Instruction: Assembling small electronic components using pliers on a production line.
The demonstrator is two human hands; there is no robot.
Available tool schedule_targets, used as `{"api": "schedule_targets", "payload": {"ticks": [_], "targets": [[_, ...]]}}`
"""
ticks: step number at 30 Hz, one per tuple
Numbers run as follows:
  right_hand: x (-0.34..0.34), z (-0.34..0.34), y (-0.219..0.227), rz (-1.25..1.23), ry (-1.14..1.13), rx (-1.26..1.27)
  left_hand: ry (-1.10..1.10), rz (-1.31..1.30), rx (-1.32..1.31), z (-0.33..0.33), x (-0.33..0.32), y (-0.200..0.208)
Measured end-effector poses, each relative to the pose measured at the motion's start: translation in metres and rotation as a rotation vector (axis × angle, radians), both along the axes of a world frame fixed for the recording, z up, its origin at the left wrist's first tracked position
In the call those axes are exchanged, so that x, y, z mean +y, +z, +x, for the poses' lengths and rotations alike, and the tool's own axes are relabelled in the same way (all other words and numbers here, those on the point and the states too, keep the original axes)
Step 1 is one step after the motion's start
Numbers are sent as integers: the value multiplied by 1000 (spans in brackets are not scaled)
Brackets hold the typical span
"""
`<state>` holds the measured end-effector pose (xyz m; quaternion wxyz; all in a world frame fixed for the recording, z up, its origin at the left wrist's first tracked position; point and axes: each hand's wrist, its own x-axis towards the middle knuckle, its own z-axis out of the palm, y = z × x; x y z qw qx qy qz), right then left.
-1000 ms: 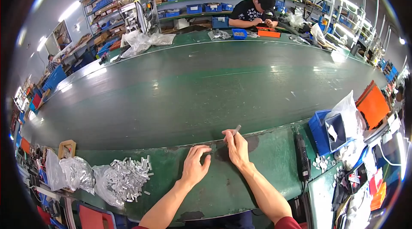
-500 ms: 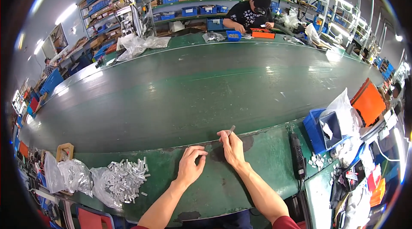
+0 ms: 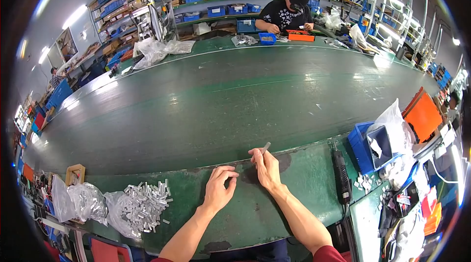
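My right hand (image 3: 267, 170) rests over the near bench edge, its thumb and fingers closed around a short grey metal piece (image 3: 266, 147). One end of that piece sticks up past the fingertips; the rest is hidden by them. To its left, my left hand (image 3: 221, 183) is loosely curled over the green bench, a small gap showing between thumb and fingers. Nothing is visible in it. Further left lies a heap of short silver metal pieces (image 3: 147, 205), spilling from a clear plastic bag (image 3: 117, 210).
A wide green conveyor belt (image 3: 230, 100) runs beyond the bench. A black corded power tool (image 3: 340, 173) lies to the right, beside a blue bin (image 3: 360, 150) and small white pieces (image 3: 364, 182). Across the belt a person (image 3: 284, 16) works by an orange tray (image 3: 300, 36).
The grey piece in my right hand stands slightly higher and more to the right. Both my hands keep nearly the same place; the view shifts a little.
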<state>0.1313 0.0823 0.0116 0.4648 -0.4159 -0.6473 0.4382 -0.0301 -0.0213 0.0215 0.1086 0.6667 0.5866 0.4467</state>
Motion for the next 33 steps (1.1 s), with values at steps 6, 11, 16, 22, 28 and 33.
{"api": "schedule_targets", "payload": {"ticks": [6,11,16,22,28,33], "targets": [[-1,2,9,8,-4,-14,-4,0,-9,1,-1,3],[-4,2,15,81,-82,161,0,14,-9,0,-1,0],[1,3,9,242,-98,-98,-11,5,-14,1,-1,2],[-2,8,20,250,-135,-3,-4,17,8,-1,-1,-1],[7,7,6,265,-108,-156,-11,-1,-8,0,-1,-1],[-1,5,16,235,-146,1,-8,8,-2,-2,-1,-3]]}}
